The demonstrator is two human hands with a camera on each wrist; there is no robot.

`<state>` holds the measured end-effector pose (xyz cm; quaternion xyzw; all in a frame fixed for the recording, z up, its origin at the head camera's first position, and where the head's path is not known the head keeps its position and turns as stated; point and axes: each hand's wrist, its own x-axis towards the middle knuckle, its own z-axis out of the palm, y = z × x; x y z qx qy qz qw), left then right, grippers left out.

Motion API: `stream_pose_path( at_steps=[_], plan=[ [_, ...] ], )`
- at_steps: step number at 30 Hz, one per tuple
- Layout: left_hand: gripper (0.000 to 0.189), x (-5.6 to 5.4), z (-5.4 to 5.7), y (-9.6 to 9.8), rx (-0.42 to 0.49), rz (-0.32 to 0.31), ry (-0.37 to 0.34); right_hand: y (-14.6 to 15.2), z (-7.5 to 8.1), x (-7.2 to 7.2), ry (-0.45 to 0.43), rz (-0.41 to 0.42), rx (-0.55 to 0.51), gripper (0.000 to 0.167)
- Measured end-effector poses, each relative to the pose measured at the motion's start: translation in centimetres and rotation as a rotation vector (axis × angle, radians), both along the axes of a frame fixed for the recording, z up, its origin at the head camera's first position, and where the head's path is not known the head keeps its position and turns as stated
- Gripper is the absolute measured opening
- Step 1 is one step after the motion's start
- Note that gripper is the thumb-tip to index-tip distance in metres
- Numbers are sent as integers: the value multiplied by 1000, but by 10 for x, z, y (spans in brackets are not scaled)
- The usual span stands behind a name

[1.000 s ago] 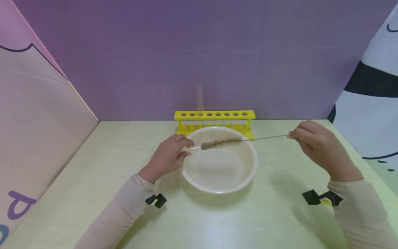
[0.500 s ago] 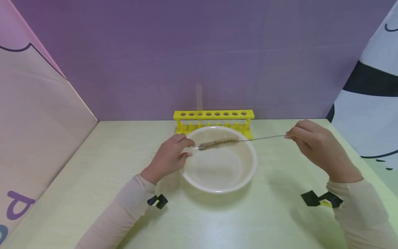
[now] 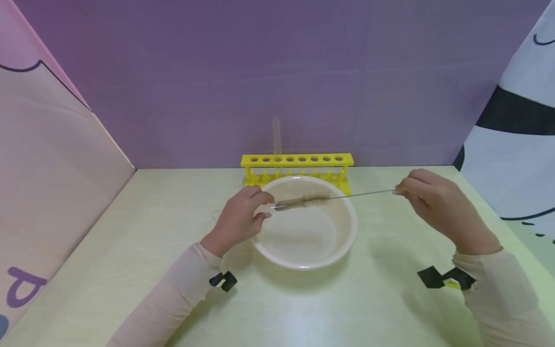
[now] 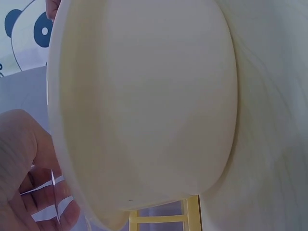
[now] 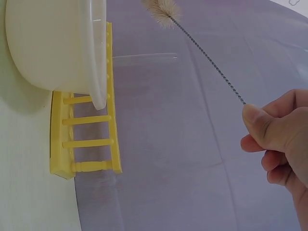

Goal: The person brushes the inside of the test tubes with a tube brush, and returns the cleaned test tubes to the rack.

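Far left, the pale panel [image 3: 52,144] carries a purple mark [image 3: 27,287] low down, and in from there a light sleeve [image 3: 160,299] with a black tag [image 3: 229,281] at its wrist reaches up to the left hand [image 3: 238,217]. Its fingers are bent around the clear tube [image 3: 273,207], thumb and forefinger at either side, and the tube lies nearly level over the left part of the bowl [image 3: 303,266]. Inside the tube's right end go the squeezed bristles of the brush [image 3: 317,199]; the rest fan out in the open above the bowl. Beyond it, at the far edge of the table [image 3: 130,270], stands the yellow rack [image 3: 299,164], a second tube [image 3: 277,137] upright toward its left end, the purple backdrop [image 3: 260,58] rising behind. The thin twisted wire [image 3: 368,193] runs right, climbing slightly, and here's the right hand [image 3: 442,207], well apart from the bowl: thumb and forefinger pinch the wire's end, other fingers curled under. Furthest right, a white panel [image 3: 520,168] shows a broad black band [image 3: 516,113].
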<state>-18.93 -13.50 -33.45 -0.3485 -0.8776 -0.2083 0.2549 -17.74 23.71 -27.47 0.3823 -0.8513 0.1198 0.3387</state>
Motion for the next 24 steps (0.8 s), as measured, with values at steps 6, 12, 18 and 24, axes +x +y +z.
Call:
stream_pose_path(
  at_steps=[6, 12, 18, 24],
  plan=[
    [30, 1, 0, 2, 3, -4, 1, -2, 0, 0, -12, -8, 1, 35],
    [28, -1, 0, 2, 8, 10, 10, -5, 1, -1, -18, -17, 1, 34],
    [28, -2, 0, 4, 10, 10, 30, -8, 3, -1, -25, -12, 4, 34],
    [27, -2, 0, 6, 3, 22, 45, -11, 4, -3, 0, 22, 7, 34]
  ],
)
